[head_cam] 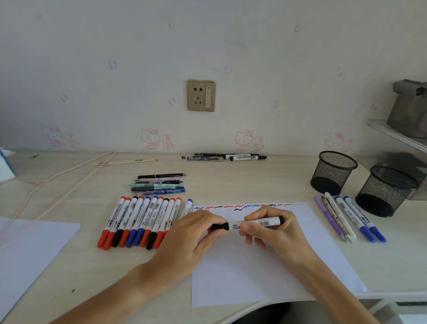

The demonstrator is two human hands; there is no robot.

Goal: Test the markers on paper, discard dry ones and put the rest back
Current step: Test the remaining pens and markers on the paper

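Two hands, the left hand (pixel 195 231) and the right hand (pixel 270 229), are sharing one black marker (pixel 252 224) over one scribbled sheet of paper (pixel 259 264). A second sheet (pixel 29 246) is lying at the left. Eleven capped markers (pixel 139 222) are sitting in a row beside the paper, with six pens (pixel 160 184) stacked behind them. Five pens and markers (pixel 350 217) are lying at the right, near two mesh cups (pixel 334 172). A few more pens (pixel 224 157) are resting by the wall, too overlapped to count.
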